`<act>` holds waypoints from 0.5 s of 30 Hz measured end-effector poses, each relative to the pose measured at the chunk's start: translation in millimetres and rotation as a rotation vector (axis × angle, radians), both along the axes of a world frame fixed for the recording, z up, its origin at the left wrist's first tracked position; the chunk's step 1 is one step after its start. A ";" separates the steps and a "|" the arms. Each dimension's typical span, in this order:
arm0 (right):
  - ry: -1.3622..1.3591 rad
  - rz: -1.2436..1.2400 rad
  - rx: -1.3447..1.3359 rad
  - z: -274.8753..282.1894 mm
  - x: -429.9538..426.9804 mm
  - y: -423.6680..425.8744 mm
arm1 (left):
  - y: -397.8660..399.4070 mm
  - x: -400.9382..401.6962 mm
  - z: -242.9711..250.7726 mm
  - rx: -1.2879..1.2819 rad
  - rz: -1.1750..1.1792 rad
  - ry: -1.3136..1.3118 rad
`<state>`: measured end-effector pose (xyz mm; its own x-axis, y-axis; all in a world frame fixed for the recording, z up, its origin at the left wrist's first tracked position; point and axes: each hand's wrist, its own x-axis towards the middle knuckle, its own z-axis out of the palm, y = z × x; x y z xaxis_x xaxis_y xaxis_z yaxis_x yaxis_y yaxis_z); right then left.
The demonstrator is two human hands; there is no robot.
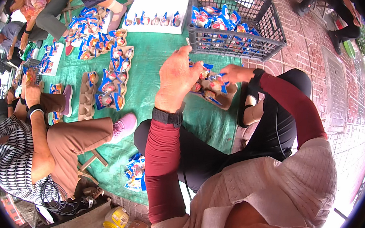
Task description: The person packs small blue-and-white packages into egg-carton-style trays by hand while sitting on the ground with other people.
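Note:
A moulded-pulp egg tray point(228, 100) lies in front of me on a green tarp, with several egg-like items in blue-and-clear plastic packets in its cups. My right hand point(238, 74) pinches the blue edge of one packet point(217, 83) over the tray. My left hand point(177, 76) is raised at the tray's left side, its thumb near another packet point(204, 73). A small pale thing shows at its fingertips; whether it is gripped cannot be told. Just beyond both hands stands a black plastic crate point(237, 47) with many such packets inside.
A white foam tray point(161, 4) holding packets stands left of the crate. More pulp trays point(87, 100) and packets point(92, 46) lie farther left. A person in brown trousers point(79, 137) sits close on my left. Yellow-lidded jar point(116, 219) is at the bottom. Paving point(308, 50) borders the green tarp point(150, 75).

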<state>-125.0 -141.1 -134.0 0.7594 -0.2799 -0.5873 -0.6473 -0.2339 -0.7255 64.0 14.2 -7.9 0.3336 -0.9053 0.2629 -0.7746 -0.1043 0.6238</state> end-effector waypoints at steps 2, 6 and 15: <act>-0.063 -0.035 0.069 55.8 4.2 -5.4 | -2.3 -0.6 -4.8 0.034 -0.038 -0.002; -0.244 -0.116 0.141 105.4 1.3 -29.6 | -8.7 -11.0 2.5 0.114 -0.126 0.067; -0.456 -0.367 0.537 143.6 5.7 -24.8 | -25.2 -29.7 -1.8 -0.055 -0.169 0.151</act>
<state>-119.3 -165.9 9.6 0.8719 -0.3256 -0.3658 -0.2269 0.3934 -0.8909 34.4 -10.9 -9.6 0.2182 -0.9372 0.2721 -0.6754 0.0563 0.7353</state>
